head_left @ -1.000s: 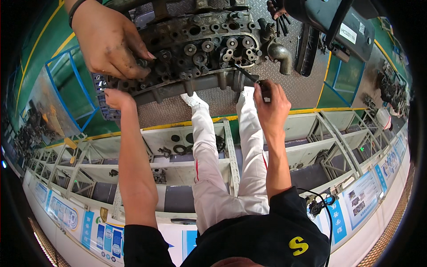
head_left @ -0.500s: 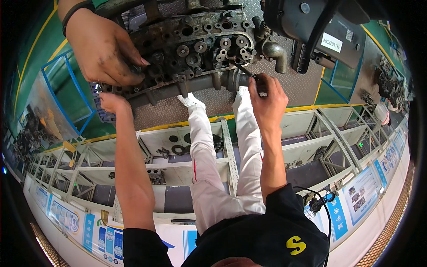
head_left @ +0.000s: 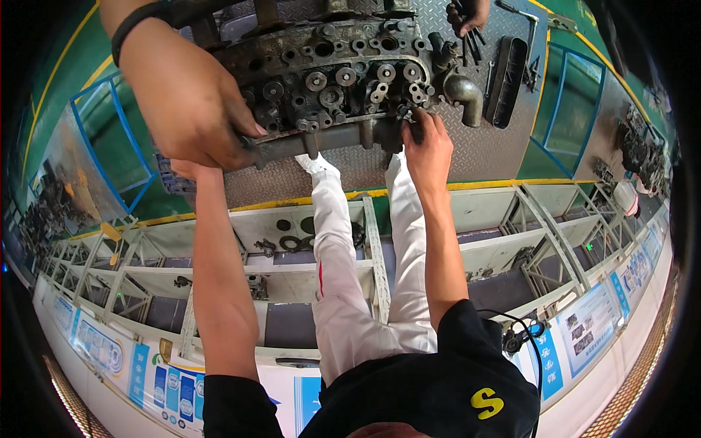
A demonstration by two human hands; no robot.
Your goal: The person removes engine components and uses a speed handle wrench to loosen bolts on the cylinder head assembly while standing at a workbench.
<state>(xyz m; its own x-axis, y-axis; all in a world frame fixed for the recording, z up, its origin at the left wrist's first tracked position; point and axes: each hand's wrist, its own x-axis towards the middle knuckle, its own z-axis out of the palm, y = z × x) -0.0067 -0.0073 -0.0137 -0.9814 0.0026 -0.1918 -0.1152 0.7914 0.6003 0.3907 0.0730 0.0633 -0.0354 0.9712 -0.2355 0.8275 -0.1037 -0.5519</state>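
A greasy cylinder head [head_left: 321,87] with round valve spring tops stands in front of me, a dark pipe-like part [head_left: 332,141] along its near side. At that part's right end, my right hand [head_left: 427,150] has its thumb and fingers closed around something dark, mostly hidden. My left hand [head_left: 198,172] is at the left end of the assembly; its fingers are out of sight behind a co-worker's hand [head_left: 186,102]. That hand wears a black wristband, reaches in from the upper left and rests its fingertips on the near edge.
Another person's hand [head_left: 471,13] holds dark rods at the upper right. Beside it lie an elbow pipe [head_left: 463,91], a long dark tray [head_left: 507,82], a wrench [head_left: 489,79] and a ratchet handle [head_left: 518,10] on the patterned metal plate. White shelving [head_left: 292,212] stands behind my legs.
My right hand has drawn back from the valves, the slim dark tool no longer reaching in. The co-worker's hand has shifted right and nearer. A black labelled device has left the upper right.
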